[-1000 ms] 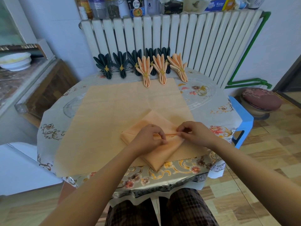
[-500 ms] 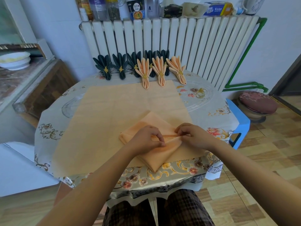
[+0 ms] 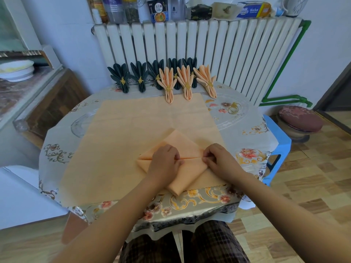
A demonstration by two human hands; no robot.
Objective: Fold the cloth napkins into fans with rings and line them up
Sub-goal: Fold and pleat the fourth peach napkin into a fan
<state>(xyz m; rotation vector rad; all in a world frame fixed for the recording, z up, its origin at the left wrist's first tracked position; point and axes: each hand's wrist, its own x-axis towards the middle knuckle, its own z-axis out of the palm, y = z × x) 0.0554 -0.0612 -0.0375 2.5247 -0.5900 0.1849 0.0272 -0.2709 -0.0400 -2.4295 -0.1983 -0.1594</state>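
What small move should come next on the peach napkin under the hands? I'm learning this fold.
Probably another pleat: both the left hand and right hand pinch one narrow ridge across the peach napkin, which otherwise lies flat, and the spare gold ring waits unused.

**Soft daylight, curved edges**

Even, fairly bright light with a cool blue cast on the wall (image 3: 62,35). Shadows are faint. The radiator (image 3: 199,54) bows outward toward 12 o'clock, wide-lens bending. Forearms at 6 o'clock look soft; slight overall haze, no glare.

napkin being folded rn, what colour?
Peach-orange, plain, no pattern: the napkin under both hands. Head view, the only one, shows it.
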